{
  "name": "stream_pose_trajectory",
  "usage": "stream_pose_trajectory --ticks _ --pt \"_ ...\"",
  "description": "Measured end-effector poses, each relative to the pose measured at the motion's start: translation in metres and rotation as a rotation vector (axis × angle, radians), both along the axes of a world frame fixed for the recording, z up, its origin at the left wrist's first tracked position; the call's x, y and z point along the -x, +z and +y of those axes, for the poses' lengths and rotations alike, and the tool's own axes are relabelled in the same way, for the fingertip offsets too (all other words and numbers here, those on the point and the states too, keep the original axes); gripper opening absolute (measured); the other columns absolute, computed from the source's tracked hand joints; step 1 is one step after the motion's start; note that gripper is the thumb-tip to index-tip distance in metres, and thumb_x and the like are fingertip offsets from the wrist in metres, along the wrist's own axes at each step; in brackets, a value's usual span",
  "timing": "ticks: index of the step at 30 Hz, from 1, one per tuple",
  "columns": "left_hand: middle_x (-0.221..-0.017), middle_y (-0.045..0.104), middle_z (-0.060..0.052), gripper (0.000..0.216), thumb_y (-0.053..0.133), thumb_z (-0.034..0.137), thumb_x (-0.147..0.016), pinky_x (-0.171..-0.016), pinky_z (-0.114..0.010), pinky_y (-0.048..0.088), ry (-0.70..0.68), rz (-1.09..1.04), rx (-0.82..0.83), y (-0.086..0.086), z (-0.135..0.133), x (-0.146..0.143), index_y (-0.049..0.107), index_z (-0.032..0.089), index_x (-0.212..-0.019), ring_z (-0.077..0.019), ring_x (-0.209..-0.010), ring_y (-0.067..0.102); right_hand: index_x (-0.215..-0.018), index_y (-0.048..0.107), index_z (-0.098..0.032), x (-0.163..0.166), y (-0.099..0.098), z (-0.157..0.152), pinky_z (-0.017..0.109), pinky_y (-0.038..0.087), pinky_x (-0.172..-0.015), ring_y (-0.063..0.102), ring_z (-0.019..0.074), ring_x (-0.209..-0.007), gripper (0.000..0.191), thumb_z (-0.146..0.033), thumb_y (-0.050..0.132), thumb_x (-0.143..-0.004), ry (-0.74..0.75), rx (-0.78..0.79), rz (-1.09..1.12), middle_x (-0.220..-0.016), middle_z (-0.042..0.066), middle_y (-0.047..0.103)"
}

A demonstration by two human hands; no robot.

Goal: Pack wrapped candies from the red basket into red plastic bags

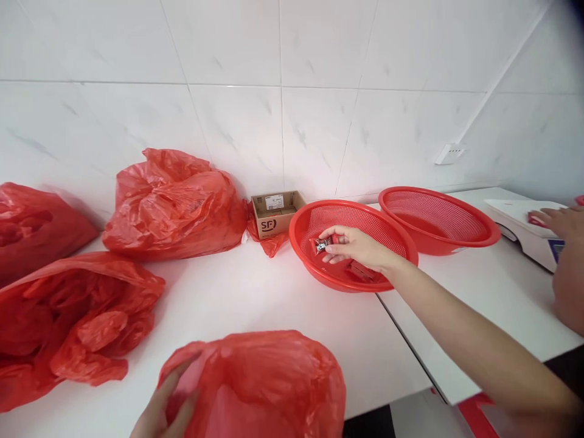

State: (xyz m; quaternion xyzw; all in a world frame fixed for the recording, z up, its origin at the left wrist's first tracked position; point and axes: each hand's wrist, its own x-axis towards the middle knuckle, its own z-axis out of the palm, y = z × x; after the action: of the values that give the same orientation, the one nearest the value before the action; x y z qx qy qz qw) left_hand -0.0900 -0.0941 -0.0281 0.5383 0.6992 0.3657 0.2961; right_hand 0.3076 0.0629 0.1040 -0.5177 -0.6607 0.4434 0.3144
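Observation:
My right hand (342,244) is over the near red plastic colander (310,267), its fingers closed on a small red packet (323,244) with a dark and silver print. More red packets (362,272) lie on the colander's bottom, partly hidden by my wrist. At the front edge of the table, my left hand (166,401) grips the rim of a red plastic bag (274,377), thumb inside and fingers against the film. The bag's mouth gapes upward, and its lower part is out of view.
Several red plastic bags (176,207) stand along the left. A small cardboard box (269,225) sits by the wall. Right of it are a second red colander (444,246) and a white scale (520,225), with another person's hand (563,220) over it. A seam splits the white tabletop (237,292).

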Motion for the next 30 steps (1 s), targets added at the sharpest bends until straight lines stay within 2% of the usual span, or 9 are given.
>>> stream_pose_trajectory --ticks 2,4,8,10,14,19,23,26,30 --pt "-0.134 0.061 -0.002 0.056 0.051 0.050 -0.081 -0.095 -0.041 0.053 0.058 0.016 0.010 0.001 0.016 0.000 0.053 0.031 -0.134 -0.0294 -0.115 0.063 -0.111 0.059 -0.020 0.017 0.004 -0.022 0.035 0.059 -0.081 0.072 0.0185 -0.087 0.028 -0.024 0.065 -0.085 0.020 0.007 0.250 -0.100 0.007 0.070" --pt "-0.135 0.060 -0.006 0.060 0.050 0.047 -0.081 -0.097 -0.045 0.050 0.068 0.048 0.013 0.007 0.036 -0.005 0.051 0.026 -0.136 -0.0307 -0.114 0.063 -0.111 0.060 -0.022 0.036 0.002 -0.039 0.034 0.059 -0.080 0.072 0.0181 -0.087 0.031 -0.024 0.068 -0.082 0.052 -0.009 0.342 -0.097 0.005 0.071" --pt "-0.127 0.064 -0.010 0.059 0.049 0.041 -0.082 -0.092 -0.045 0.052 -0.087 0.111 0.006 0.031 0.078 -0.022 0.050 0.021 -0.138 -0.0305 -0.109 0.065 -0.113 0.060 -0.024 0.072 -0.011 -0.045 0.032 0.059 -0.079 0.072 0.0171 -0.086 0.034 -0.022 0.069 -0.081 0.087 -0.052 0.462 -0.095 0.002 0.070" --pt "-0.128 0.064 -0.010 0.054 0.050 0.039 -0.083 -0.096 -0.044 0.049 -0.197 0.154 -0.045 0.041 0.097 -0.031 0.056 0.020 -0.133 -0.0300 -0.113 0.062 -0.112 0.060 -0.024 0.087 -0.018 -0.039 0.031 0.059 -0.079 0.072 0.0163 -0.085 0.032 -0.022 0.068 -0.081 0.084 -0.071 0.504 -0.097 0.002 0.069" --pt "-0.118 0.069 -0.009 0.040 0.050 0.036 -0.086 -0.096 -0.040 0.048 -0.342 0.065 -0.097 0.047 0.123 -0.049 0.066 0.022 -0.120 -0.0264 -0.106 0.064 -0.111 0.058 -0.023 0.112 -0.034 -0.035 0.032 0.060 -0.076 0.072 0.0159 -0.081 0.031 -0.026 0.067 -0.082 0.042 -0.038 0.583 -0.097 0.001 0.068" --pt "-0.100 0.074 -0.005 0.028 0.054 0.035 -0.087 -0.090 -0.035 0.049 -0.476 -0.268 -0.077 0.039 0.131 -0.069 0.072 0.019 -0.103 -0.0229 -0.096 0.066 -0.111 0.058 -0.024 0.138 -0.065 -0.046 0.034 0.059 -0.079 0.071 0.0152 -0.080 0.027 -0.029 0.063 -0.086 0.091 0.030 0.560 -0.096 0.000 0.065" --pt "-0.086 0.073 -0.004 0.030 0.062 0.043 -0.084 -0.076 -0.031 0.051 -0.401 -0.562 0.056 0.028 0.125 -0.067 0.071 0.016 -0.094 -0.0196 -0.077 0.066 -0.104 0.052 -0.024 0.149 -0.089 -0.046 0.032 0.058 -0.074 0.070 0.0144 -0.075 0.027 -0.034 0.067 -0.084 -0.046 0.032 0.566 -0.090 -0.002 0.061" --pt "-0.087 0.073 -0.005 0.032 0.066 0.046 -0.082 -0.073 -0.031 0.051 -0.382 -0.644 0.071 0.023 0.120 -0.064 0.070 0.017 -0.093 -0.0187 -0.075 0.065 -0.099 0.047 -0.024 0.153 -0.098 -0.045 0.029 0.056 -0.067 0.069 0.0138 -0.072 0.030 -0.036 0.068 -0.083 -0.124 0.049 0.567 -0.089 -0.003 0.060" --pt "-0.089 0.072 -0.003 0.026 0.068 0.043 -0.082 -0.079 -0.029 0.049 -0.384 -0.647 -0.016 0.021 0.118 -0.069 0.070 0.018 -0.084 -0.0176 -0.080 0.064 -0.100 0.046 -0.025 0.158 -0.101 -0.052 0.025 0.053 -0.062 0.069 0.0130 -0.072 0.027 -0.036 0.066 -0.085 -0.055 0.035 0.521 -0.093 -0.002 0.062"
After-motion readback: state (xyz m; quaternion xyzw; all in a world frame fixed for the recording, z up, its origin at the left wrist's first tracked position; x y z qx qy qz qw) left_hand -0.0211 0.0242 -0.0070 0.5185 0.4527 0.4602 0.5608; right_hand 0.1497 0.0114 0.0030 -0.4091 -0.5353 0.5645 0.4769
